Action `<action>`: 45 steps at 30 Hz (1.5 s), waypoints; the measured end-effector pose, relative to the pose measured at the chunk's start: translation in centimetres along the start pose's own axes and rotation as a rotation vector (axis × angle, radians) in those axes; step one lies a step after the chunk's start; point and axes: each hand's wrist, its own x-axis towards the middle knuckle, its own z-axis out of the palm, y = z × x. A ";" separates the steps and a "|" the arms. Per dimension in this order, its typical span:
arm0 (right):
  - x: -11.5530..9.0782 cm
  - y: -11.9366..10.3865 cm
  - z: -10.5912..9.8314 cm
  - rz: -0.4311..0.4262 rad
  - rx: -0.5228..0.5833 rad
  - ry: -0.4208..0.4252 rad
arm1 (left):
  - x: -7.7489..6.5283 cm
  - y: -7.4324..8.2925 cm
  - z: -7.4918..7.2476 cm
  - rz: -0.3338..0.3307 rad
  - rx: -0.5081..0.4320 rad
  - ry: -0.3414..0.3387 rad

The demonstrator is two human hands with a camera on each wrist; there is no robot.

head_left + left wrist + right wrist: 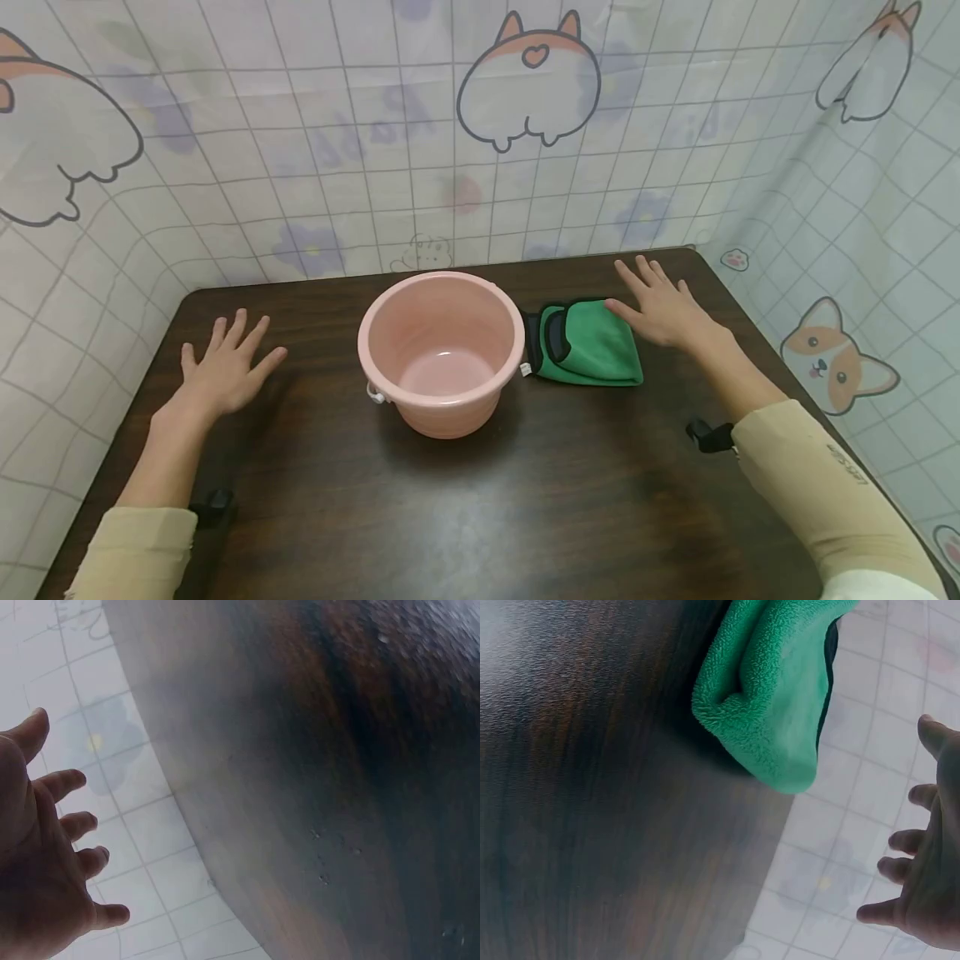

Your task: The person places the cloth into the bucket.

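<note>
A pink plastic bucket [448, 419] stands upright near the middle of the table, and its inside shows nothing lying in it. Right beside it lies a folded green cloth [600, 346] with black edging and a small white tag. Plush pile shows on the cloth [769, 697] in the right wrist view. My left hand [221, 375] is spread over the left side of the table, apart from the bucket, holding nothing. Fingers spread, my right hand [663, 310] is just past the cloth's right edge; its thumb overlaps the cloth's corner in the head view, and the right wrist view shows a gap.
The dark wood-grain table [450, 525] has its back edge against a tiled-pattern wall sheet [420, 183] with cartoon dogs. The same sheeting rises on the left and right sides. Black straps [708, 436] stick out near each sleeve cuff.
</note>
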 end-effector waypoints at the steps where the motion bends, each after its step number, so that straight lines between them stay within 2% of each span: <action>1: -0.1 0.0 0.0 0.000 0.002 0.003 | 0.0 0.0 0.0 0.002 0.000 0.003; 18: -1.4 0.7 1.7 -0.001 0.156 0.061 | -0.5 1.6 -0.3 0.036 -0.063 0.065; 26: -1.8 1.3 2.7 -0.052 0.249 0.088 | -0.6 2.9 -0.1 0.068 -0.090 0.123; 36: -2.0 1.8 3.6 -0.003 0.342 -0.039 | -1.1 5.2 -0.2 0.136 -0.162 0.157; 45: -2.0 1.6 3.7 0.038 0.371 -0.113 | -1.4 7.3 -0.4 0.225 -0.252 0.198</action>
